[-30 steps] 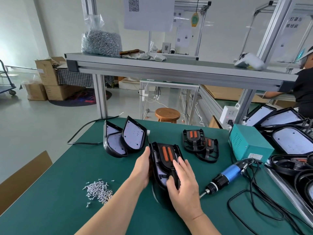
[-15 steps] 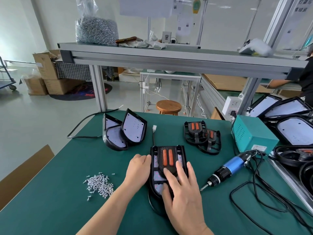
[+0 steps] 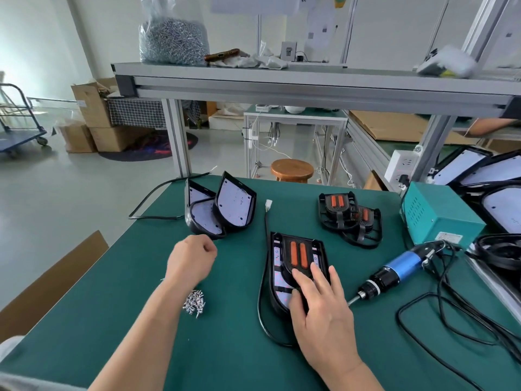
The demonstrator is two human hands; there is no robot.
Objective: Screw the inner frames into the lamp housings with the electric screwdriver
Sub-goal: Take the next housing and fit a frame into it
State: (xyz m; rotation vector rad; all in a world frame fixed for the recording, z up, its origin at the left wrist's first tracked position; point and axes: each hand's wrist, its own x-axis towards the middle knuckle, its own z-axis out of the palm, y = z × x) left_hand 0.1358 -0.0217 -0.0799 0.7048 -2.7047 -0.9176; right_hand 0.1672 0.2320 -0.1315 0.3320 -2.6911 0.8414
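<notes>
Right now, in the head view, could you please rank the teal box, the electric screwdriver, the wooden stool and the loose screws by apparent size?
1. teal box
2. electric screwdriver
3. wooden stool, which stands far off, so it only looks small
4. loose screws

left hand [image 3: 191, 261] curled, right hand [image 3: 321, 303] flat

Dark green tabletop [image 3: 239, 348]. Black inner frame [image 3: 298, 253] with two orange bars, in black lamp housing [image 3: 277, 277] with pale speckled panel. Blue-and-black electric screwdriver [image 3: 400, 266], teal box [image 3: 439, 218], silver screws [image 3: 194, 301].
</notes>
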